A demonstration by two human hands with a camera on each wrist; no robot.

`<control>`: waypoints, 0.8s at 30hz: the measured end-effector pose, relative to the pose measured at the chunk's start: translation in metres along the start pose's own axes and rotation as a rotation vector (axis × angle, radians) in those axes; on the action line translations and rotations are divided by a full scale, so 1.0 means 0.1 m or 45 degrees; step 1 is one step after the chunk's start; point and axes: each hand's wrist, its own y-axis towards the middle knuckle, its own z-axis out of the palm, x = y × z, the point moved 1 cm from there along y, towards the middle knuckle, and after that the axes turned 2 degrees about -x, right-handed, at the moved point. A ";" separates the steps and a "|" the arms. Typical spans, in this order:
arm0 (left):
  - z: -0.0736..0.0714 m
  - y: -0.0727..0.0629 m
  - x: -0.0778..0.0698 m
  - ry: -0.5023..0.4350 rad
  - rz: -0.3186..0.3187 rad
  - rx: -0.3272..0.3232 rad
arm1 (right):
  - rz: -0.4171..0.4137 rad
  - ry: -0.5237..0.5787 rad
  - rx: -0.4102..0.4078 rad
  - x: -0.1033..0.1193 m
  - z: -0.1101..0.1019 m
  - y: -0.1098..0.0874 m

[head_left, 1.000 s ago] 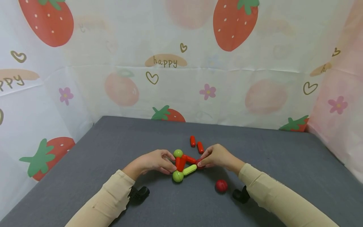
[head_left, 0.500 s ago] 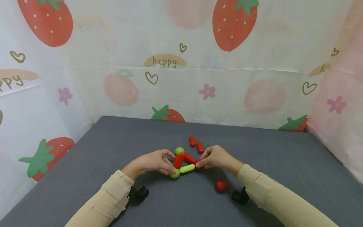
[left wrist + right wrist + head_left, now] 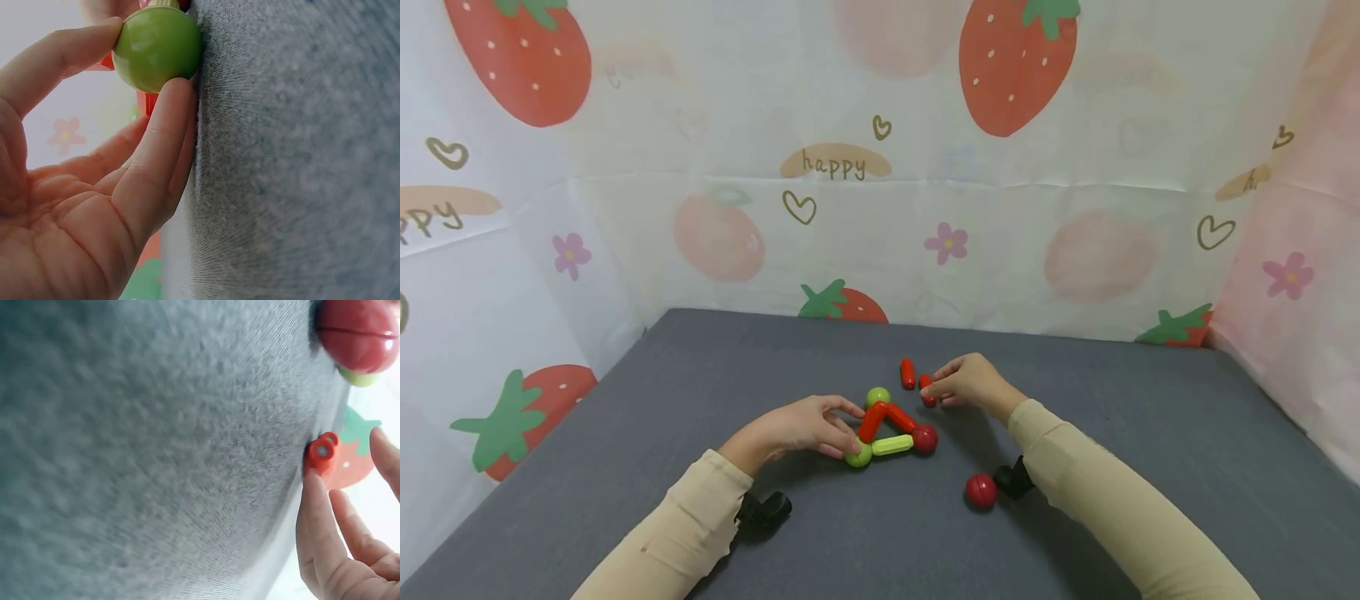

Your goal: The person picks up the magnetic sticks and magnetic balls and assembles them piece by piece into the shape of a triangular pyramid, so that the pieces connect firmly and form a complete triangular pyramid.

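1. With 12 o'clock taken as the far edge of the grey table (image 3: 715,358), the near green ball (image 3: 858,453) is pinched by the fingers of the left hand (image 3: 805,427), by which it is reached from 9 o'clock.
2. The yellow-green rod (image 3: 892,445) is set against this ball, pointed towards 3 o'clock, and its other end is met by the joined red ball (image 3: 924,439).
3. Between the two balls a peak is formed by two red rods: the first red rod (image 3: 872,422) is slanted from the near green ball towards 1 o'clock, and the second red rod (image 3: 899,417) is sloped from the peak to the joined red ball at 4 o'clock.
4. The far green ball (image 3: 878,397) is seen at 1 o'clock from the near one, just past the peak; whether it is touched by the rods cannot be told.
5. At 12 o'clock from the joined red ball, the nearer loose rod (image 3: 928,401), also red, is touched by a fingertip of the right hand (image 3: 973,385). The fingers are held fairly straight and the thumb is kept apart, so no grasp is shown.
6. The farther loose rod (image 3: 907,374), red too, is laid just beside it, at 10 o'clock.
7. The loose red ball (image 3: 981,492) is placed at 4 o'clock from the joined one, apart from it.
8. Behind the table, a strawberry-printed cloth (image 3: 1000,200) is hung.
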 end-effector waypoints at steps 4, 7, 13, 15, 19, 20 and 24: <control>0.00 0.00 0.00 0.010 -0.006 0.004 | 0.021 -0.022 0.004 -0.01 0.03 0.06; 0.00 -0.01 0.00 0.007 -0.009 0.003 | 0.036 -0.007 -0.011 -0.01 0.06 0.10; -0.02 0.00 0.01 0.009 0.001 0.009 | 0.019 -0.024 -0.052 0.02 0.09 0.15; -0.02 0.00 0.01 0.012 0.006 0.011 | 0.015 -0.044 -0.057 0.03 0.09 0.15; -0.02 0.00 0.02 0.013 0.008 0.013 | 0.025 -0.079 -0.056 0.04 0.09 0.14; -0.02 0.00 0.02 0.012 0.009 0.014 | 0.027 -0.077 -0.054 0.04 0.09 0.14; -0.03 0.00 0.01 0.005 0.007 0.019 | 0.037 -0.050 -0.045 0.05 0.09 0.10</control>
